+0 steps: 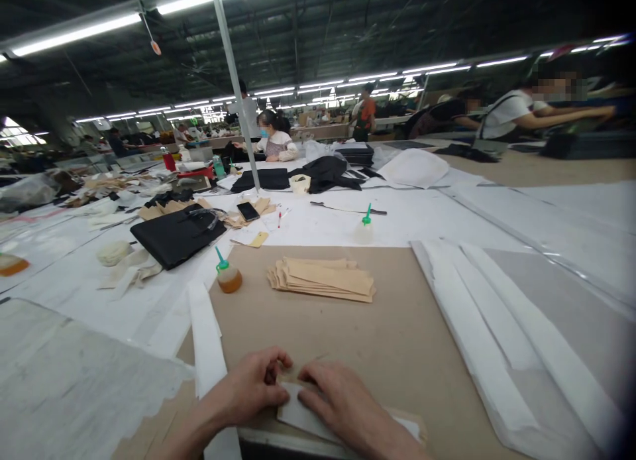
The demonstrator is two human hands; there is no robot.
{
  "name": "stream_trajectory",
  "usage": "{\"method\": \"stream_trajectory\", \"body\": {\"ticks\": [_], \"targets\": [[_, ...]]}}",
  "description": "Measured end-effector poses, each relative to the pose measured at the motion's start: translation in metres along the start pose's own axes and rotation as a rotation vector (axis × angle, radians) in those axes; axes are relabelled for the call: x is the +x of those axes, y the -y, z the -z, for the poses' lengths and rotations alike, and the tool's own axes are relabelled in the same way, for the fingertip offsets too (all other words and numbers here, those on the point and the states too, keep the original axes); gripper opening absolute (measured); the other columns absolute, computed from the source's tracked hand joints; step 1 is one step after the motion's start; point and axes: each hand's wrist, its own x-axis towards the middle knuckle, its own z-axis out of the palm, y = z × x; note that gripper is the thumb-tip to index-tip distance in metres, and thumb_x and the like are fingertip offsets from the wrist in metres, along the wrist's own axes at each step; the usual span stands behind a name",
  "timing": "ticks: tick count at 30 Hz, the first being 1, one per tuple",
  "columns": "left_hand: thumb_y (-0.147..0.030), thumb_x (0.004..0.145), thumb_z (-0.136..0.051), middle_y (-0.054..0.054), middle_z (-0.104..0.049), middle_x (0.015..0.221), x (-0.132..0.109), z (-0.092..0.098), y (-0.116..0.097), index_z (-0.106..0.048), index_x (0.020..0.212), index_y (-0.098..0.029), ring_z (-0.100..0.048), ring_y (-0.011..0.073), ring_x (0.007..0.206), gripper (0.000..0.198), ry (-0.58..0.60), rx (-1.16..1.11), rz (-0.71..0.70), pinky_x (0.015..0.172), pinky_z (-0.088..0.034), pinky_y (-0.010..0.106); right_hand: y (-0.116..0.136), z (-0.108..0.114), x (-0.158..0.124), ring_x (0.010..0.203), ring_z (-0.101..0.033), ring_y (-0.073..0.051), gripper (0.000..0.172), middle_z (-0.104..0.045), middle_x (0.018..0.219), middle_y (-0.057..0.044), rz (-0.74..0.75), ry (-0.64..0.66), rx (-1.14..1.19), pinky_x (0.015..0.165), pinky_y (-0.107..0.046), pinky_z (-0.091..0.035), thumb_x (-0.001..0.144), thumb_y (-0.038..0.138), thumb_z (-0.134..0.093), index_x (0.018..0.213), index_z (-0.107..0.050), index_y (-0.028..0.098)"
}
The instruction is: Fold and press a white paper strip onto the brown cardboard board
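A white strip [294,410] lies over a tan paper piece [421,428] at the near edge of the brown board [318,327]. My left hand [251,388] is at the strip's left end, its fingers curled and its thumb against the corner. Across the top of the strip rests my right hand [348,403], thumb and bent forefinger closed on its upper edge near the left end. The right palm covers the strip's middle. Farther up the board lies a stack of tan paper pieces [322,278].
A round glue bottle [229,280] with amber liquid stands left of the stack; a pale bottle [365,229] stands beyond. White strips [205,334] border the left, a long white roll [467,334] the right. A black bag [176,238] lies farther left. A metal pole [236,82] rises behind.
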Motion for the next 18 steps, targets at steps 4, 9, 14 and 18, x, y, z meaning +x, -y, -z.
{"method": "stream_trajectory", "body": {"ticks": [4, 9, 14, 18], "targets": [[-0.022, 0.060, -0.081, -0.007, -0.059, 0.072, 0.002, 0.013, 0.004, -0.069, 0.101, -0.017, -0.052, 0.0115, 0.065, 0.043, 0.093, -0.010, 0.069, 0.056, -0.035, 0.022, -0.001, -0.011, 0.007, 0.101, -0.060, -0.023, 0.011, -0.070, 0.102, -0.001, 0.010, -0.035, 0.009, 0.086, -0.032, -0.040, 0.090, 0.016, -0.066, 0.098, -0.067, 0.023], [-0.036, 0.069, -0.075, -0.003, -0.063, 0.068, 0.003, 0.020, 0.008, -0.069, 0.094, -0.014, -0.053, 0.0120, 0.059, 0.035, 0.189, -0.071, 0.157, 0.056, -0.042, 0.024, -0.003, -0.014, 0.007, 0.099, -0.058, -0.020, 0.013, -0.067, 0.100, 0.001, 0.064, -0.076, 0.064, 0.086, -0.032, -0.039, 0.089, 0.010, -0.068, 0.094, -0.065, 0.023], [-0.027, 0.074, -0.064, -0.003, -0.062, 0.065, 0.001, 0.018, 0.000, -0.070, 0.082, -0.016, -0.054, 0.0123, 0.059, 0.014, 0.128, 0.064, 0.090, 0.056, -0.039, 0.023, -0.009, -0.014, 0.008, 0.098, -0.058, -0.021, 0.019, -0.066, 0.099, 0.000, 0.103, -0.076, 0.077, 0.087, -0.034, -0.039, 0.085, 0.005, -0.071, 0.093, -0.065, 0.022], [-0.012, 0.071, -0.062, -0.004, -0.061, 0.079, -0.001, 0.012, -0.003, -0.070, 0.079, -0.019, -0.055, 0.0109, 0.071, 0.013, 0.003, 0.224, -0.059, 0.064, -0.038, 0.022, -0.013, -0.012, 0.010, 0.096, -0.059, -0.021, 0.021, -0.067, 0.096, 0.001, 0.118, -0.059, 0.052, 0.086, -0.034, -0.039, 0.083, 0.007, -0.074, 0.096, -0.067, 0.022]]}}
